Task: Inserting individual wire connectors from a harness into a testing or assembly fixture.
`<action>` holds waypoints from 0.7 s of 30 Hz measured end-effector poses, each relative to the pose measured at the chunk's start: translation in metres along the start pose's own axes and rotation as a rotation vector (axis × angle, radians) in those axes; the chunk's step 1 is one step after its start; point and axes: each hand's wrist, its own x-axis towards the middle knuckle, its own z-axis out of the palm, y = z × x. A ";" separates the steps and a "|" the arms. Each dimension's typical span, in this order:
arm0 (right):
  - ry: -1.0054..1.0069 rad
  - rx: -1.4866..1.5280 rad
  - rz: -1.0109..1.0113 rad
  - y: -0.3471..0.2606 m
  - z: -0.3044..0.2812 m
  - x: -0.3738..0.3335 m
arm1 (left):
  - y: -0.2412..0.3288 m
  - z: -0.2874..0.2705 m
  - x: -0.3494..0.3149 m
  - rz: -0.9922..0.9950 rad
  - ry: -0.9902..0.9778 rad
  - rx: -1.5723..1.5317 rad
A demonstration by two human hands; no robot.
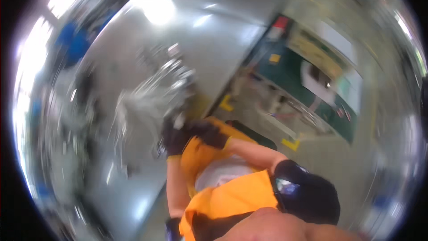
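Metal parts (167, 78), a blurred silvery cluster I cannot count, lie on the steel table (209, 40) just beyond my two hands. Both wear dark gloves with orange cuffs. My left hand (174, 138) reaches up to the cluster's near edge; my right hand (209, 134) sits just beside it. Motion blur hides whether my fingers are clenched or released. One orange cloth (232, 194) and one dark rounded object (307, 192) lie below my forearms.

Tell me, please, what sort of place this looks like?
Probably a factory or workshop floor, though the picture is blurred: a long shiny steel worktable, yellow floor markings, and a green machine or bench. Dark work gloves fit that.
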 end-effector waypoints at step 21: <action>-0.164 -0.701 -0.105 -0.042 0.002 0.030 | -0.001 0.009 0.000 -0.564 0.094 -0.323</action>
